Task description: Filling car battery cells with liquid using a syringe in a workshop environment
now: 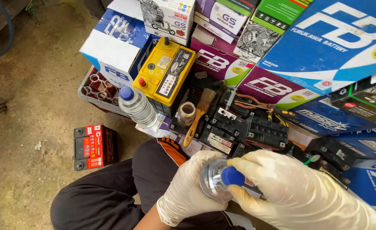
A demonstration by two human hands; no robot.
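Looking down from the head camera, we saw both hands in pale rubber gloves, low in the frame above a dark trouser knee [111, 191]. Our left hand [188, 191] was curled around the body of a clear plastic bottle [211, 181], fingers closed on it and the wrist bent inward. Our right hand [290, 187] came in from the right, fingers wrapped over the bottle's neck, with the blue cap [231, 175] poking out beside the thumb. We could not tell whether that hand was gripping the cap itself or the neck under it. The bottle lay tilted, its top towards the right hand, just in front of the piled goods.

On the ground ahead stood a second clear bottle [137, 106] with a blue cap, upright, touching a yellow battery [166, 74] with a black label strip. Left of these sat a grey crate [95, 89] and, on it, a blue and white carton [117, 40]. A small red and black battery [92, 146] stood apart on the dirt floor [30, 98]. Purple cartons [222, 61] and a big blue carton [332, 40] were stacked behind. Between them lay black batteries [247, 127], a wooden brush [198, 115], a small glass jar [187, 113] and orange-handled pliers [256, 103].
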